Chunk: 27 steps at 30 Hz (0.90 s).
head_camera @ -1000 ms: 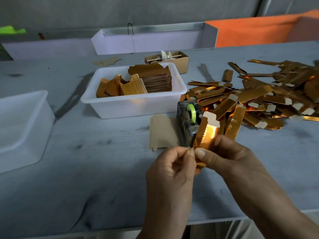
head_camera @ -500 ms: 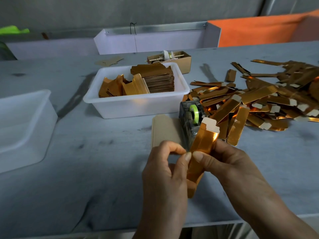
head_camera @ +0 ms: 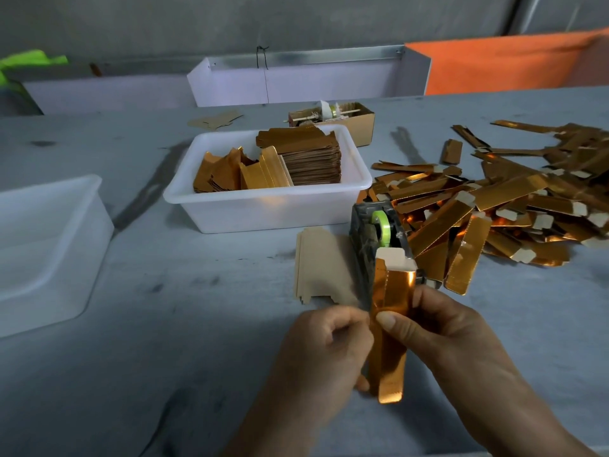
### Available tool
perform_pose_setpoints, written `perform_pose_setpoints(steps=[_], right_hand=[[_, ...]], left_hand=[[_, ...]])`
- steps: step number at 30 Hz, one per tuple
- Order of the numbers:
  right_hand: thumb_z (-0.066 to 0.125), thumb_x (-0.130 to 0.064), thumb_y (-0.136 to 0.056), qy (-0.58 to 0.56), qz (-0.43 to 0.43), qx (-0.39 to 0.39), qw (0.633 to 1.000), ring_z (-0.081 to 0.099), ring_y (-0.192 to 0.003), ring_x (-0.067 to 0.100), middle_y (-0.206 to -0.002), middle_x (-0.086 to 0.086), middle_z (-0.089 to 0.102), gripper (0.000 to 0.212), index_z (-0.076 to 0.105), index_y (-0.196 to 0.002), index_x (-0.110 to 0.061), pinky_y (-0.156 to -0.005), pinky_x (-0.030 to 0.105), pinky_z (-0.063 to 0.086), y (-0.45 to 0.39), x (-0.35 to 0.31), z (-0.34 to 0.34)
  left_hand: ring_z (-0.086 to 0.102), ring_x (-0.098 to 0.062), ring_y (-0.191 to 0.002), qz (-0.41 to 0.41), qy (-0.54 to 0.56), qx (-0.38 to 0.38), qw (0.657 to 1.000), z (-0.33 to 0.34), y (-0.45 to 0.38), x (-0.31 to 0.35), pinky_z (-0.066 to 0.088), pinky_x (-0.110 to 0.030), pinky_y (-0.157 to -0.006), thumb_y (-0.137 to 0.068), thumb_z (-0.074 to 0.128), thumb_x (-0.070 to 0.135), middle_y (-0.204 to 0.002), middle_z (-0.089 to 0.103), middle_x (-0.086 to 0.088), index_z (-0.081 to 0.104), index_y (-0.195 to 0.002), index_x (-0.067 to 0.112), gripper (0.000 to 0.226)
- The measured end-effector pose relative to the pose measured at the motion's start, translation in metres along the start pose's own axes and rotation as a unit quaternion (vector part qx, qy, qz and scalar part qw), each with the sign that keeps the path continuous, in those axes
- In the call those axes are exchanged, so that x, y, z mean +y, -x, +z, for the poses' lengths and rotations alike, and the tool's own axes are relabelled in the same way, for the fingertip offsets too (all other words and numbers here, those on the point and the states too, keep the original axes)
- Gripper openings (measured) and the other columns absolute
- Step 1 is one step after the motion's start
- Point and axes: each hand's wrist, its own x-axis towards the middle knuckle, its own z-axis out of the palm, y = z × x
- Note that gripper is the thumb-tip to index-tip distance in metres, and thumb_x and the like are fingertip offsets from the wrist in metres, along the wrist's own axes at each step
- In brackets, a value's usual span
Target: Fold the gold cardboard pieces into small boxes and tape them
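Both hands on one gold piece (head_camera: pixel 390 318), held roughly upright over the grey table (head_camera: pixel 164 374). Right hand (head_camera: pixel 441 328) pinches it: thumb across the front face, fingers wrapped behind the right edge. Left hand (head_camera: pixel 326 344) has its fingers curled, fingertips at the piece's left edge; whether it grips the edge or a bit of tape there, can't tell. No tape strip visible on the piece from this angle.

Piece looks folded into a long narrow sleeve, pale end flap sticking up open at the top, bottom end below the hands also open. My read: long seam being closed or taped, end flaps not tucked yet.

Relative to the grip:
- Tape dispenser (head_camera: pixel 379 239) directly behind the piece's top, green roll loaded, close at hand.
- Flat blank (head_camera: pixel 324 265), plain side up, just left of the dispenser, beyond the left hand.
- Pile of folded gold sleeves (head_camera: pixel 494 206) beyond and to the right, many of them, spread across the table. That's the finished output, I'd judge.
- White tub (head_camera: pixel 263 206) beyond and left, holding a tall stack of flat blanks plus loose ones. Plenty left.
- Second white tub (head_camera: pixel 49 252) far left, contents not visible.

Progress: well into the batch, nowhere near done. Current unit about mid-cycle.
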Motion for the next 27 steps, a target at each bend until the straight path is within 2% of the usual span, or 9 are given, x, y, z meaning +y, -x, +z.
perform_pose_setpoints(steps=[3, 5, 9, 12, 14, 17, 20, 23, 27], right_hand=[[0.061, -0.037, -0.061, -0.048, 0.011, 0.002, 0.999, 0.065, -0.076, -0.003, -0.083, -0.012, 0.072, 0.026, 0.071, -0.083, -0.026, -0.065, 0.015, 0.043, -0.008, -0.005, -0.008], [0.062, -0.037, -0.063, -0.098, 0.020, 0.022, 0.995, 0.068, -0.084, 0.004, -0.090, -0.012, 0.073, 0.028, 0.072, -0.089, -0.030, -0.072, 0.024, 0.047, -0.018, -0.007, -0.020], [0.061, -0.038, -0.077, -0.167, 0.050, 0.100, 0.980, 0.070, -0.077, 0.013, -0.088, -0.003, 0.073, 0.026, 0.066, -0.098, -0.024, -0.066, 0.027, 0.050, -0.057, -0.023, -0.055], [0.057, -0.036, -0.090, -0.224, 0.037, 0.206, 0.952, 0.065, -0.077, 0.002, -0.088, -0.004, 0.065, 0.016, 0.061, -0.094, -0.020, -0.069, 0.019, 0.052, -0.085, -0.033, -0.080], [0.054, -0.024, -0.095, -0.146, -0.009, 0.258, 0.955, 0.062, -0.075, -0.009, -0.088, -0.002, 0.061, 0.005, 0.058, -0.092, -0.022, -0.069, 0.012, 0.050, -0.089, -0.028, -0.092], [0.051, -0.011, -0.095, -0.087, -0.053, 0.227, 0.969, 0.061, -0.090, 0.012, -0.113, 0.021, 0.059, 0.025, 0.056, -0.116, 0.000, -0.073, 0.010, 0.049, -0.079, -0.001, -0.098], [0.050, -0.023, -0.095, -0.078, -0.032, 0.240, 0.967, 0.061, -0.104, 0.012, -0.126, 0.001, 0.058, 0.031, 0.054, -0.126, -0.021, -0.089, 0.034, 0.050, -0.061, 0.028, -0.093], [0.051, -0.032, -0.094, -0.029, -0.040, 0.241, 0.969, 0.061, -0.105, 0.008, -0.129, -0.011, 0.056, 0.027, 0.057, -0.120, -0.037, -0.091, 0.045, 0.048, -0.047, 0.047, -0.082], [0.056, -0.075, -0.066, 0.034, -0.092, 0.232, 0.968, 0.060, -0.108, 0.006, -0.121, -0.018, 0.060, 0.060, 0.058, -0.115, -0.041, -0.086, 0.043, 0.054, -0.021, 0.028, -0.061]], left_hand=[[0.071, -0.007, -0.070, -0.020, 0.072, 0.004, 0.997, -0.006, -0.019, -0.008, 0.058, -0.035, -0.077, -0.090, 0.052, 0.018, -0.078, 0.073, 0.013, 0.073, -0.074, 0.036, 0.032], [0.067, -0.006, -0.094, 0.071, -0.054, 0.113, 0.990, -0.006, -0.037, -0.022, 0.050, -0.026, -0.090, -0.086, 0.052, 0.023, -0.100, 0.073, 0.008, 0.073, -0.093, 0.036, 0.026], [-0.001, -0.018, -0.148, 0.106, -0.433, 0.090, 0.891, -0.006, -0.068, -0.048, 0.005, -0.031, -0.118, -0.098, 0.035, 0.044, -0.160, 0.008, -0.002, 0.021, -0.150, 0.026, 0.057], [-0.007, -0.022, -0.147, 0.063, -0.517, 0.040, 0.853, -0.004, -0.070, -0.055, -0.002, -0.038, -0.119, -0.099, 0.021, 0.050, -0.161, -0.003, -0.007, 0.010, -0.152, 0.024, 0.060], [0.021, -0.033, -0.144, 0.063, -0.517, 0.055, 0.852, 0.000, -0.054, -0.051, 0.019, -0.042, -0.117, -0.097, 0.032, 0.047, -0.155, 0.023, -0.019, 0.036, -0.145, 0.014, 0.058], [0.063, -0.038, -0.108, 0.109, -0.461, 0.085, 0.877, -0.001, -0.025, -0.053, 0.056, -0.045, -0.081, -0.080, 0.043, 0.043, -0.118, 0.064, -0.023, 0.074, -0.102, 0.007, 0.053], [0.067, -0.028, -0.103, 0.091, -0.403, 0.137, 0.900, -0.006, -0.012, -0.053, 0.049, -0.030, -0.082, -0.077, 0.060, 0.040, -0.123, 0.062, -0.019, 0.073, -0.085, 0.013, 0.031], [0.036, -0.021, -0.130, -0.011, -0.382, 0.165, 0.909, -0.011, -0.017, -0.046, 0.024, -0.023, -0.102, -0.079, 0.067, 0.044, -0.145, 0.032, -0.007, 0.050, -0.115, 0.018, 0.048], [0.039, -0.022, -0.117, -0.069, -0.365, 0.165, 0.914, -0.018, -0.038, -0.037, 0.031, -0.026, -0.096, -0.071, 0.076, 0.040, -0.124, 0.040, -0.001, 0.037, -0.133, 0.022, 0.075]])
